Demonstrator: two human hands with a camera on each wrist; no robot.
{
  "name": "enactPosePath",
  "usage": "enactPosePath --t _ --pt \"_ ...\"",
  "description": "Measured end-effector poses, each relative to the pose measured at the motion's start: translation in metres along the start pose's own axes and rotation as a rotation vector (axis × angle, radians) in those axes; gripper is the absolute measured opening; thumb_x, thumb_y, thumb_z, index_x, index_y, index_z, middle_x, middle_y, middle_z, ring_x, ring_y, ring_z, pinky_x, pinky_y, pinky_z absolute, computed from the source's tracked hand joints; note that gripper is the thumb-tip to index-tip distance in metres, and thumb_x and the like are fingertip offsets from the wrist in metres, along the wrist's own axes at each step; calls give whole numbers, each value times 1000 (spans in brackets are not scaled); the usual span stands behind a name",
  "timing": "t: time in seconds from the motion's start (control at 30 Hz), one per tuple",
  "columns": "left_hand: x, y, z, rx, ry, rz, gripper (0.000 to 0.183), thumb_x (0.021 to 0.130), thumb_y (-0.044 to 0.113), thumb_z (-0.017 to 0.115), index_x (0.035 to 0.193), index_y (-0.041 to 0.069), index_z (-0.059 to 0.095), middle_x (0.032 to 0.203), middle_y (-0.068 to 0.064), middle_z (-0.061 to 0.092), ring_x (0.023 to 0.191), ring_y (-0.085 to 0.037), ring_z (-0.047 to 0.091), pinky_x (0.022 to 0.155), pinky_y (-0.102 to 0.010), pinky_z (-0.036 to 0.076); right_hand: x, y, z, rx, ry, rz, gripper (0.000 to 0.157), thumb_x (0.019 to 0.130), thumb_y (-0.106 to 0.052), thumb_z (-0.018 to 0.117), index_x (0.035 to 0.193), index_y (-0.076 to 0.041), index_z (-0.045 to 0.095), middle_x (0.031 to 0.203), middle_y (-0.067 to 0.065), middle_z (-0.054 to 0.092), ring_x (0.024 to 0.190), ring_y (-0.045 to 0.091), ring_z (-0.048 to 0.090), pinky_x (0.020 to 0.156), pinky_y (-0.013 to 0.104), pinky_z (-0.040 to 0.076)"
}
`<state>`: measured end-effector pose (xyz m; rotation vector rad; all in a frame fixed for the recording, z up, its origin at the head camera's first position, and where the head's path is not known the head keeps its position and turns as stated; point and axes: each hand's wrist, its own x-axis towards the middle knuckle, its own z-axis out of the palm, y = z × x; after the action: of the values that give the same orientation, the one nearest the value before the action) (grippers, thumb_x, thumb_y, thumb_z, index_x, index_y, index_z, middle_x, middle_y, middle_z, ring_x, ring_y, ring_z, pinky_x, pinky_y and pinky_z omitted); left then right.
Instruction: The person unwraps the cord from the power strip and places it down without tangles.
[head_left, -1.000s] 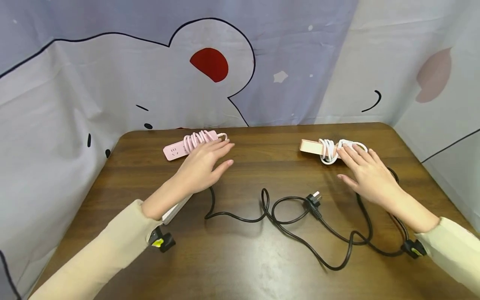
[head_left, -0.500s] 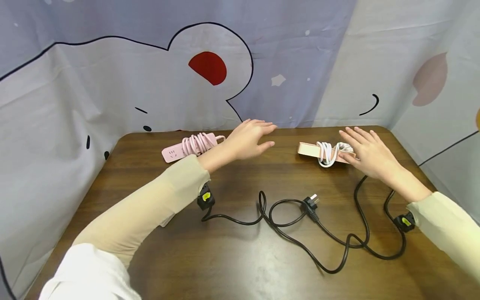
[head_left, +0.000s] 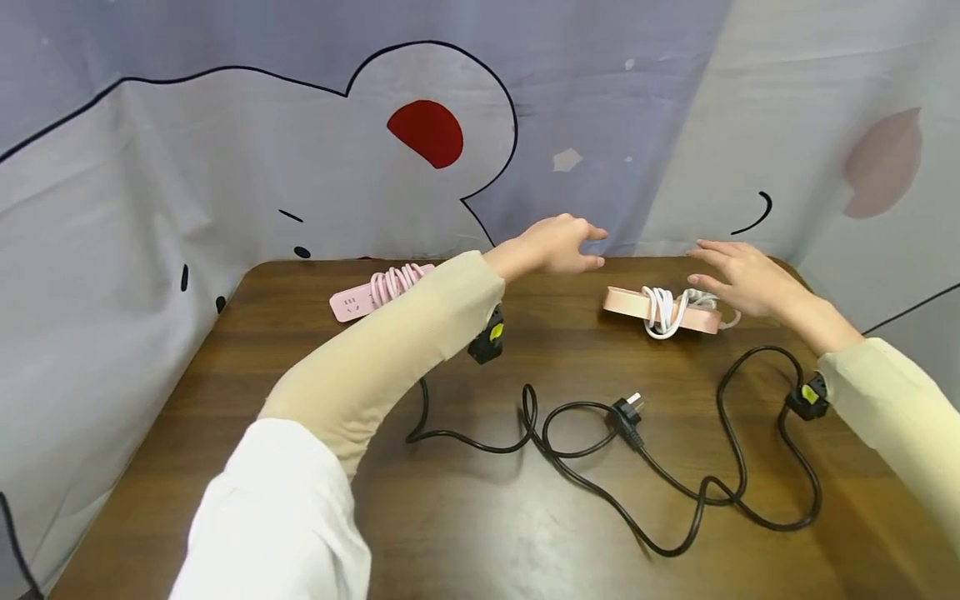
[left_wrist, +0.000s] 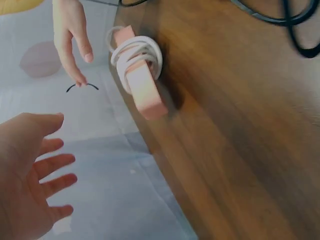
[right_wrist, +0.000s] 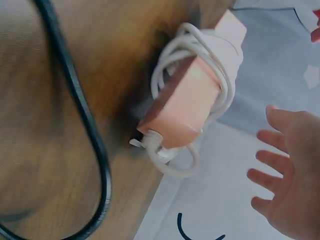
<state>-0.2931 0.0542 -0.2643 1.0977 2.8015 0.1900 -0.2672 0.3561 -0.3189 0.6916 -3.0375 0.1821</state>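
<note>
My left hand (head_left: 557, 243) is held in the air near the table's back edge, fingers apart and holding nothing. To the right, my right hand (head_left: 750, 279) hovers above and beside a peach power strip (head_left: 626, 302), also holding nothing. White cord (left_wrist: 142, 47) is wound round that strip, which lies at the back right of the table. In the right wrist view, the strip (right_wrist: 187, 102) shows its cord end, apart from the hand (right_wrist: 295, 172). A pink power strip (head_left: 351, 304) with its pink cord wrapped round it lies at the back left, partly hidden by my left sleeve.
A long black cable (head_left: 600, 487) loops across the wooden table (head_left: 517, 533), its black plug (head_left: 624, 417) near the middle right. One end runs behind my left sleeve. A printed curtain (head_left: 247, 167) hangs behind and beside the table.
My left hand has moved right and away from over the pink power strip toward the back middle. My right hand has lifted off the peach strip, uncovering more of it.
</note>
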Motion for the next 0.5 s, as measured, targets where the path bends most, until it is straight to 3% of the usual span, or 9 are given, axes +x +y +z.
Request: enactPosePath --t 0.2,0.5 --pt "26 11 3 -81 -91 -4 54 99 38 47 147 16 39 151 3 41 141 -13 35 113 -25 29 14 17 -2 91 -77 -59 46 100 -23 48 135 7 47 144 35 37 132 53 32 108 62 23" --pt "63 26 36 -144 -172 -42 61 99 44 46 150 14 33 155 3 36 144 -12 29 114 -21 25 11 31 -6 181 -185 -68 44 99 -15 49 139 3 44 146 32 35 132 52 33 105 64 27"
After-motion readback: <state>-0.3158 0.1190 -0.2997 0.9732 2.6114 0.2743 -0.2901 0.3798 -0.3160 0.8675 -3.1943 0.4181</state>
